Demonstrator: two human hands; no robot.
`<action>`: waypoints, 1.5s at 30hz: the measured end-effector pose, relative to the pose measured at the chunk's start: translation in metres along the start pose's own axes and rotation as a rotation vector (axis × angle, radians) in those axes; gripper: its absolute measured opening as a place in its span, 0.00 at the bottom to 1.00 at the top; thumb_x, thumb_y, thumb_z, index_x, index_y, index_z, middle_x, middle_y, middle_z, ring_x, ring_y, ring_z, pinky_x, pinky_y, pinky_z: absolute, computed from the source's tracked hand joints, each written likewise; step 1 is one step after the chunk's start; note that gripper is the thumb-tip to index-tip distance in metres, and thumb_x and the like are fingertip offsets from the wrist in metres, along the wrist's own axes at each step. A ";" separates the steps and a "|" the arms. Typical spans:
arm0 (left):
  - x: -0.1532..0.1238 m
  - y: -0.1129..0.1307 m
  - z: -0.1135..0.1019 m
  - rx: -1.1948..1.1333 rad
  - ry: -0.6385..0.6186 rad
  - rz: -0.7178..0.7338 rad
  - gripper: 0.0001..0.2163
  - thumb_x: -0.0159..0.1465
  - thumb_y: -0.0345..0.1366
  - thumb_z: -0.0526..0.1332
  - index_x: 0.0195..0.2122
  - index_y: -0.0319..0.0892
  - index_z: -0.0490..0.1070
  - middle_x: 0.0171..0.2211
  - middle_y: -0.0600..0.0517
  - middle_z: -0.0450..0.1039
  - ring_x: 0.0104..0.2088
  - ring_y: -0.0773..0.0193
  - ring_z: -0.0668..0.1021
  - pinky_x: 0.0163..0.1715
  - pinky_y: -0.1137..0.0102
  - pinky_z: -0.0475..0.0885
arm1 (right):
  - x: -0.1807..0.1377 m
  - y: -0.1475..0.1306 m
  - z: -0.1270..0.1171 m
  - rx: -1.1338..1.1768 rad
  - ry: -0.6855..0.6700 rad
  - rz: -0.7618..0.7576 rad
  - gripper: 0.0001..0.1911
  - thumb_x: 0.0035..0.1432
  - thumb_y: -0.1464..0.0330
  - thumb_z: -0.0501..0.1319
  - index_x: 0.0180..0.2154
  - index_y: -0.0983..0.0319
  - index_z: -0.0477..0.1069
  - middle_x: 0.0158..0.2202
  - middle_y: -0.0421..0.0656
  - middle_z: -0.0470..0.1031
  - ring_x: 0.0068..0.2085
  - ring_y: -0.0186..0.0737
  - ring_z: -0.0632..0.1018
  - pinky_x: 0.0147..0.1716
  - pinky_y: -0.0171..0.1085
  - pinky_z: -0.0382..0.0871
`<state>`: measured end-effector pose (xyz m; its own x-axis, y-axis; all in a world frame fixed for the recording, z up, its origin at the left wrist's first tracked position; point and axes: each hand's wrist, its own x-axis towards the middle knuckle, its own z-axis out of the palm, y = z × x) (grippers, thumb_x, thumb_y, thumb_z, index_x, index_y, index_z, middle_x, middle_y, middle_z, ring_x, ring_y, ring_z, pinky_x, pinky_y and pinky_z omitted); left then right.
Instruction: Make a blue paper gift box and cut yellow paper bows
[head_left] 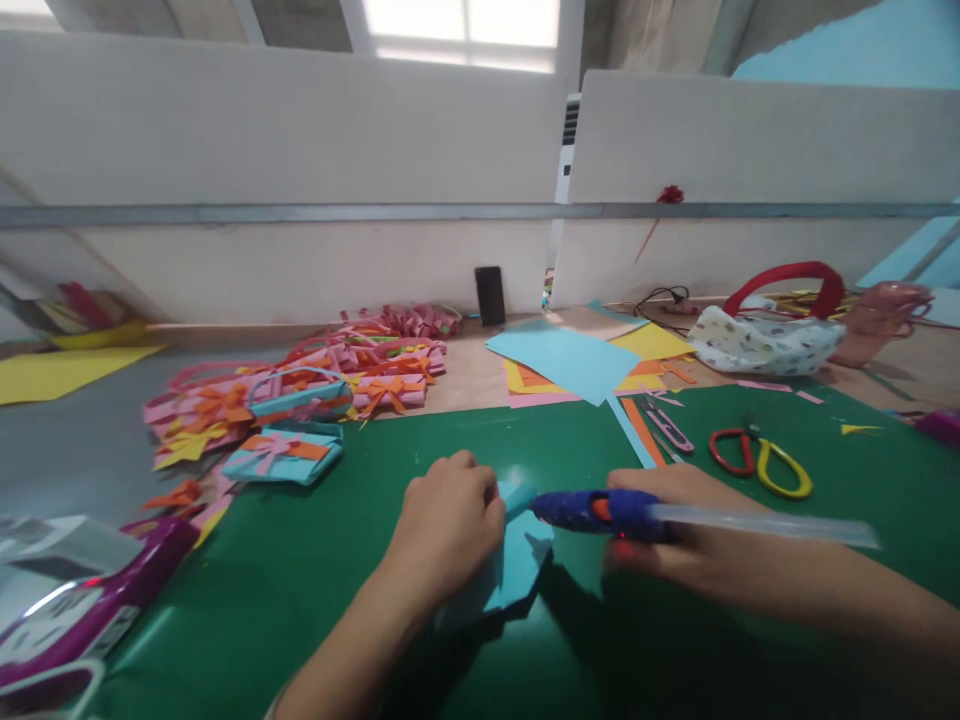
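Observation:
My left hand (448, 522) is closed over a folded light blue paper piece (517, 565) and presses it onto the green cutting mat (315, 560). My right hand (675, 545) grips a blue glue gun (600, 510) with a clear glue stick sticking out of its back. The gun's nozzle points left and touches the top edge of the blue paper beside my left fingers.
Finished paper gift bags (289, 400) lie at the left. Coloured paper sheets (570, 360) lie at the back, red-and-yellow scissors (761, 460) at the right. A patterned fabric bag (765, 335), a phone (490, 295) against the white partition, and a purple device (90, 610) near left.

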<state>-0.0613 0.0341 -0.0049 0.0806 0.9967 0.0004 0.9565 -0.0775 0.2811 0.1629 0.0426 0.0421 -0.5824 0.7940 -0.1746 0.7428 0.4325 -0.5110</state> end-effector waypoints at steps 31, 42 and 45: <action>0.012 -0.016 0.011 -0.283 -0.124 -0.105 0.09 0.51 0.37 0.55 0.23 0.42 0.73 0.27 0.49 0.75 0.30 0.60 0.75 0.30 0.70 0.65 | 0.034 -0.012 0.009 -0.143 -0.147 -0.178 0.16 0.54 0.54 0.58 0.34 0.60 0.71 0.29 0.40 0.72 0.28 0.35 0.69 0.23 0.31 0.56; 0.007 -0.013 0.004 -0.250 -0.139 -0.072 0.12 0.55 0.40 0.53 0.26 0.41 0.73 0.30 0.47 0.74 0.33 0.59 0.74 0.31 0.68 0.65 | 0.034 -0.006 0.001 -0.153 -0.185 -0.113 0.19 0.54 0.52 0.56 0.34 0.61 0.72 0.28 0.41 0.72 0.27 0.36 0.69 0.22 0.32 0.56; 0.004 -0.012 0.000 -0.235 -0.146 -0.050 0.14 0.57 0.42 0.52 0.26 0.41 0.74 0.32 0.47 0.73 0.35 0.57 0.73 0.33 0.67 0.65 | 0.028 0.001 -0.007 -0.147 -0.175 -0.043 0.17 0.54 0.54 0.57 0.34 0.61 0.72 0.28 0.41 0.71 0.27 0.37 0.70 0.22 0.32 0.57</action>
<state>-0.0723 0.0386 -0.0086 0.0906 0.9840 -0.1532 0.8707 -0.0036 0.4918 0.1493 0.0681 0.0423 -0.6538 0.6924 -0.3052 0.7485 0.5325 -0.3952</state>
